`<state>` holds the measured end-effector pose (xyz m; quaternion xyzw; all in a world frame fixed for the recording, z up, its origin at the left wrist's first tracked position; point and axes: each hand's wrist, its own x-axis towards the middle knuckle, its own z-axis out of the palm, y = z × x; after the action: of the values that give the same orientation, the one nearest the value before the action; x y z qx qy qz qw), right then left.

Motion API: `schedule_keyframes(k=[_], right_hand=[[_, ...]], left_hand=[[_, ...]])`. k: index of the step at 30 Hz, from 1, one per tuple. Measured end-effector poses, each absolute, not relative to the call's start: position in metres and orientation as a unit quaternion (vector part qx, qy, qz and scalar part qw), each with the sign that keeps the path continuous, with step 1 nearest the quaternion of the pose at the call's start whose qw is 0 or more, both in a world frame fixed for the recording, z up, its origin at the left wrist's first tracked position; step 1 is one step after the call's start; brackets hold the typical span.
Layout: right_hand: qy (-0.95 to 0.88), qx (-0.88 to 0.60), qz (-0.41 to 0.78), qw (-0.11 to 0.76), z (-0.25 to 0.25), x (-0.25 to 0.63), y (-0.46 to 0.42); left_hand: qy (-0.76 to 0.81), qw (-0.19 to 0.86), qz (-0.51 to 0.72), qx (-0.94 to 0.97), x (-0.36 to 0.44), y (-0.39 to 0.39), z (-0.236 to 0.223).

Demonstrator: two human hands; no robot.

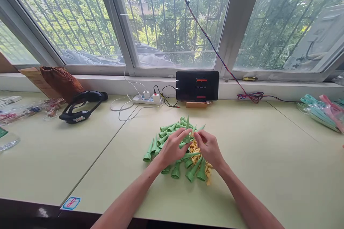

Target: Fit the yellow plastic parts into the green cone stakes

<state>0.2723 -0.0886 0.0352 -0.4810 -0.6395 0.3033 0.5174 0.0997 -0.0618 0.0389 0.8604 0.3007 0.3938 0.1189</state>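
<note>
A green plastic spike (187,123) stands upright, point up, in the fingers of my left hand (174,145). Just to its right, my right hand (211,146) is closed in a pinch. A bit of yellow shows at those fingertips, apparently a small yellow plastic piece (191,134), partly hidden by the fingers. Around and under both hands lies a pile of similar hollow green spikes (162,139) with wide, ridged ends. Small yellow pieces (195,149) are heaped between the hands, some spilling toward the front among the spikes.
Behind the pile stands a tablet (185,86) showing a timer, with a power strip (147,100) and cables to its left. A black headset (82,105) and brown pouch (60,82) sit at left. Teal and pink hangers (319,109) lie far right. Bundled wire (251,96) lies near the window.
</note>
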Motion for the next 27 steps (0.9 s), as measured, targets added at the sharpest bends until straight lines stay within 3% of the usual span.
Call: schedule_keyframes(k=[27], right_hand=[[-0.655, -0.472, 0.308, 0.504, 0.0337, 0.2729, -0.0877]], left_hand=[[0.297, 0.132, 0.384, 0.864, 0.0994, -0.0614, 0.0372]])
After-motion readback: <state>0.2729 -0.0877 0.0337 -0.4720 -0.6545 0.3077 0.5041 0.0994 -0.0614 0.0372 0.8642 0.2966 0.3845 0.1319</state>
